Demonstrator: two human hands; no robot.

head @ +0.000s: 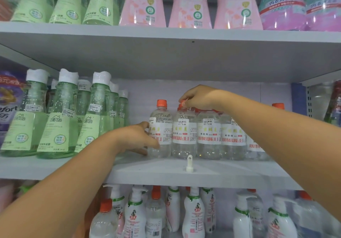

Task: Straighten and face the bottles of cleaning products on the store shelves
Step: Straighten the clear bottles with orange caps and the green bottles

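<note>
A row of clear bottles [208, 134] is standing along the front of the middle shelf [166, 171], each with an orange cap, colourless liquid, a white label lettered in red and a small price sticker near the shoulder. Their labels are facing forward and they are sitting upright, touching side by side.

The left hand [137, 138] is wrapping around the left side of the leftmost clear bottle [161, 127], thumb up near the label's top edge and fingers curling under against its lower body. The right hand [200, 97] is reaching over the second bottle [183, 132], its fingertips pinching that bottle's orange cap from above.

To the left on the same shelf, green bottles [60, 119] with white caps are standing in rows. A small white peg [189, 163] is sticking up from the shelf's front. Pink bottles [190, 3] are lining the shelf above, and white pump bottles [193, 213] are crowding the shelf below.
</note>
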